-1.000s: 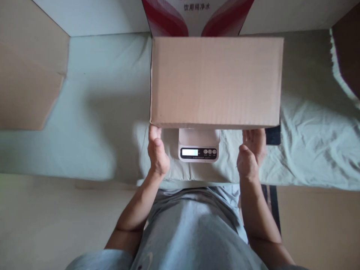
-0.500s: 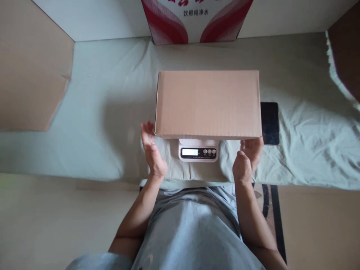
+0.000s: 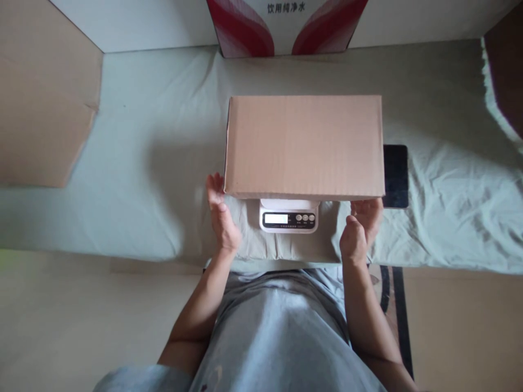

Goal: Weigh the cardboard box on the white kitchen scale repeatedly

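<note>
A plain brown cardboard box (image 3: 304,146) sits over a white kitchen scale (image 3: 288,222), hiding the scale's platform. Only the scale's front shows, with a lit display and buttons; its reading is too bright to make out. At the box's near left corner is my left hand (image 3: 223,215), open, with fingers extended along the side. My right hand (image 3: 362,228) is open at the near right corner, its palm turned inward and its fingertips partly hidden under the box edge. Whether either hand bears any of the box's weight I cannot tell.
A black phone or tablet (image 3: 396,177) lies right of the box on the pale green cloth (image 3: 134,218). A larger cardboard piece (image 3: 44,103) stands at the left. Behind is a red and white carton (image 3: 284,32) with printed characters. A dark brown object (image 3: 506,76) is at the right.
The box looks slightly larger, with its right edge further right. The view has shifted a little. Both hands stay near the same corners.
</note>
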The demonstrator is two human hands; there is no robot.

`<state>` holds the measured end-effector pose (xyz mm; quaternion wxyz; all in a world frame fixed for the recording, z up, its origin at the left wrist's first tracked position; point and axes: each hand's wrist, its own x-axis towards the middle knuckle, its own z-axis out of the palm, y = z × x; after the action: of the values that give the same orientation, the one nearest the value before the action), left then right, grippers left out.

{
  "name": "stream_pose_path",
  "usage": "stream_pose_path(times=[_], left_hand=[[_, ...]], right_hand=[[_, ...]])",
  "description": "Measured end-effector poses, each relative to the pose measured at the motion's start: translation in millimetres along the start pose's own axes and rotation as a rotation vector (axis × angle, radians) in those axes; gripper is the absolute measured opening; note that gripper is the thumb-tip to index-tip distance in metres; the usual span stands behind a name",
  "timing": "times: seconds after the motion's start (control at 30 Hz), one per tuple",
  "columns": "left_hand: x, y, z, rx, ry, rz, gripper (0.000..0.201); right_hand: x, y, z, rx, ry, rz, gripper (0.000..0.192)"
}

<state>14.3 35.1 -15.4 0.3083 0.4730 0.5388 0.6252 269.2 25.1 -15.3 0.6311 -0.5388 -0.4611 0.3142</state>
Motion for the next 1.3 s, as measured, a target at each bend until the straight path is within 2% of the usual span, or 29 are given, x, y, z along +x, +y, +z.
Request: stream_pose_path(times=[0.17, 0.33, 0.63, 0.87, 0.97, 1.1, 1.2, 1.3], left_hand=[[-0.4, -0.5, -2.2, 0.098, -0.008, -0.028, 0.057], [-3.0, 0.4, -3.6, 0.061, -0.011, -0.06, 0.054], [-2.4, 20.6, 0.7, 0.015, 0.054, -0.002, 0.055], [-6.4, 32.4, 16.5, 0.004, -0.104, -0.054, 0.055], [11.6, 39.9, 25.5, -0.042, -0.093, 0.016, 0.054], [55.9, 39.7, 37.6, -0.05, -0.102, 0.113, 0.066], [88.3, 24.4, 47.7, -0.045, -0.091, 0.139, 0.07], [106.1, 3.2, 57.1, -0.021, -0.087, 0.128, 0.072]], right_hand=[[1.2, 0.3, 0.5, -0.008, -0.007, -0.013, 0.071], [-0.3, 0.5, 0.0, -0.017, -0.016, -0.003, 0.071], [-3.1, -7.6, 0.6, -0.028, 0.033, -0.008, 0.069], [2.6, -19.6, 17.5, -0.02, -0.124, -0.052, 0.06], [21.6, -28.5, 23.2, -0.007, -0.129, -0.07, 0.063], [59.4, -33.2, 34.2, 0.015, -0.146, -0.161, 0.064], [84.8, -22.3, 45.2, 0.055, -0.18, -0.21, 0.064], [99.5, -4.7, 53.2, 0.051, -0.216, -0.169, 0.066]])
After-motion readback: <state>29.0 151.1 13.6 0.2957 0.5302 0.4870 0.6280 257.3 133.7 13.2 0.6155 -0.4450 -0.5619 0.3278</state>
